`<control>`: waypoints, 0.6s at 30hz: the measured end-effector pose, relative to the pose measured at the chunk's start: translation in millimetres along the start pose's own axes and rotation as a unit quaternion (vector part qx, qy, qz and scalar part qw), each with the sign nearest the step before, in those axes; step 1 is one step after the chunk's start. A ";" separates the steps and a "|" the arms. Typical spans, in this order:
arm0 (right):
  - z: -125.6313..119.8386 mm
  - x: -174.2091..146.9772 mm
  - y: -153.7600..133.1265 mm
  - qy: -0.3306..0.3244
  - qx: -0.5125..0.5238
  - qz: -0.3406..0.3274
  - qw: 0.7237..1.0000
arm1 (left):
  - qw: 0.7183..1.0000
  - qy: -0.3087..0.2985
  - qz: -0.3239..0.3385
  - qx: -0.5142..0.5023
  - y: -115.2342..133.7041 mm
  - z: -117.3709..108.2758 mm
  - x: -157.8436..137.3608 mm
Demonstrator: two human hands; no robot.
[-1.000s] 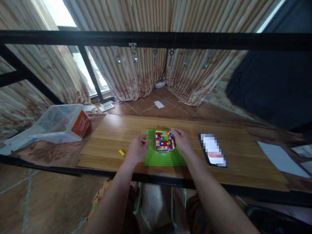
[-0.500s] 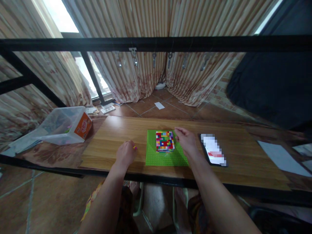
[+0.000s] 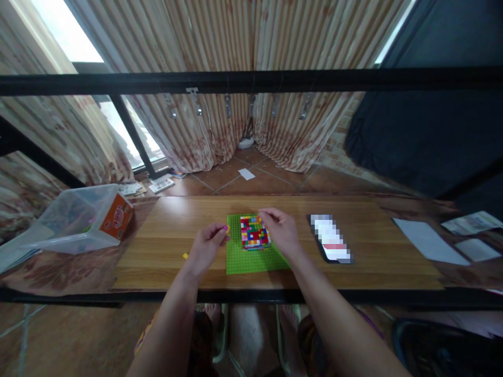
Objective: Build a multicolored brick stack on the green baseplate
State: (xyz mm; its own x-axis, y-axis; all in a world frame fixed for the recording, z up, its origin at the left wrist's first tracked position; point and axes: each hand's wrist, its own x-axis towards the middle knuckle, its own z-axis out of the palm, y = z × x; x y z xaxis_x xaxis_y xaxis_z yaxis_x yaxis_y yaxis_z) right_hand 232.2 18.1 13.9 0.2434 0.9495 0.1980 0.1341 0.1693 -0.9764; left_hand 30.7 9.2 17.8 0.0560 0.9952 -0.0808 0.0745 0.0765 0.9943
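Observation:
A green baseplate [image 3: 251, 260] lies on the wooden table [image 3: 365, 262]. On it stands a block of many coloured bricks [image 3: 254, 233]. My left hand [image 3: 207, 246] hovers at the plate's left edge and pinches a small yellow brick [image 3: 226, 228] between thumb and fingers. My right hand [image 3: 281, 230] rests against the right side of the brick block, fingers curled over its top edge. Another small yellow brick [image 3: 185, 255] lies on the table left of my left hand.
A phone [image 3: 330, 245] lies right of the plate. Papers [image 3: 428, 241] sit at the table's right end. A clear plastic tub [image 3: 78, 220] with an orange label lies on its side at the left. A black bar [image 3: 251, 81] crosses overhead.
My left hand went left to the loose bricks, closed on a small yellow one, and came back toward the plate. My right hand stayed at the block. The camera tilted.

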 end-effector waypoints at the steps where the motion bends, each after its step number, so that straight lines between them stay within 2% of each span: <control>1: 2.4 -3.0 -3.2 -0.029 0.010 -0.015 0.999 | 0.999 -0.008 -0.009 -0.044 3.5 5.4 -2.5; 4: 9.1 -11.5 -9.4 -0.104 0.042 -0.034 0.993 | 0.990 -0.036 -0.025 -0.133 11.7 20.6 -8.2; 7: 12.8 -17.1 -10.4 -0.132 0.063 -0.028 0.989 | 0.987 -0.043 -0.003 -0.156 14.5 32.6 -8.9; 12: 11.1 -19.5 -11.4 -0.132 0.070 -0.013 0.989 | 0.992 -0.028 0.058 -0.105 12.0 43.3 -5.6; 18: 8.2 -17.5 -11.9 -0.101 0.088 0.006 0.991 | 0.994 -0.024 0.083 -0.073 11.2 47.8 -5.1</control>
State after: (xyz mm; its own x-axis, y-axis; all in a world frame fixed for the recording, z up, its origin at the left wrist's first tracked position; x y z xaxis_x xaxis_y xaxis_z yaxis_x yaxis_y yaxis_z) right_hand 218.5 1.7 21.4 0.0435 0.9821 0.1830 -0.0420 0.1848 -0.9819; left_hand 78.9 2.0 26.1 0.1032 0.9910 0.0851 -0.0846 -0.0765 0.9935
